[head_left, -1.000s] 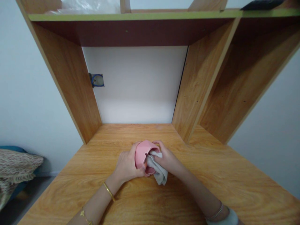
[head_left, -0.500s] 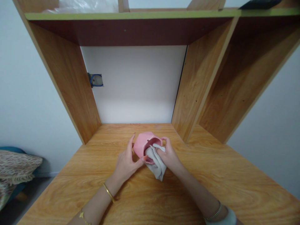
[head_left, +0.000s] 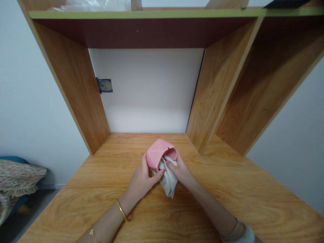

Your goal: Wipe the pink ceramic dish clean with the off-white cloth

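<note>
A pink cup (head_left: 159, 152) is held tilted above the wooden desk (head_left: 227, 202), its mouth turned toward the right. My left hand (head_left: 143, 179) grips the cup from below and the left side, fingers curled round it. My right hand (head_left: 181, 172) is closed on a grey-white cloth (head_left: 168, 179), pressing part of it into the cup's mouth. The rest of the cloth hangs down between my hands.
The desk has a hutch with wooden side panels (head_left: 76, 87) and a green-edged shelf (head_left: 141, 14) overhead. A small blue object (head_left: 105, 86) sits on the white back wall. A patterned fabric (head_left: 17, 179) lies low at the far left.
The cup has been lifted and shifted a little farther from me, and turned in my left hand. My right hand with the cloth followed it.
</note>
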The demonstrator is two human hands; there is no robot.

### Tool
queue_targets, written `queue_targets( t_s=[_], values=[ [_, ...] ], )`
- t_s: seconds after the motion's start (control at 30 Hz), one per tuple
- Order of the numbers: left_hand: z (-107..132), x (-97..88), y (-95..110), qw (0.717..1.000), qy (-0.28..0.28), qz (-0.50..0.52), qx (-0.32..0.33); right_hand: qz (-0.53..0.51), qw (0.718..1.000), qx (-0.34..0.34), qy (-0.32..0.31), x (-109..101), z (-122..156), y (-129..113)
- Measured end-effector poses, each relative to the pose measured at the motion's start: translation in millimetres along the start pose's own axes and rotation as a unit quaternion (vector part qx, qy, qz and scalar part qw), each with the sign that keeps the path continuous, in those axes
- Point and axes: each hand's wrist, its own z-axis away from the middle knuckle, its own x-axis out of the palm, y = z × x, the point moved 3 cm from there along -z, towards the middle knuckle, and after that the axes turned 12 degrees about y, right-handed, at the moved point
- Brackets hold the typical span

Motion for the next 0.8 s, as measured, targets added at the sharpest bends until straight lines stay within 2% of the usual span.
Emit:
queue_targets(
  t_s=[0.13,0.37,0.67,0.8],
  values=[
    [-2,-3.2,-1,1.0,0.012,-0.015,-0.014,0.033,0.999,-0.002,0.004,-1,-2,1],
    [-6,-6.4,-3,0.997,0.032,-0.06,0.021,0.126,0.992,0.012,0.011,-11,-6,9],
    [-8,-10.7,-3,0.991,0.028,-0.128,0.039,0.247,0.969,-0.012,0.005,-14,-7,0],
    [-8,-10.6,-2,0.993,0.03,-0.11,0.029,0.265,0.964,-0.02,0.001,-15,-7,-1]
  ],
)
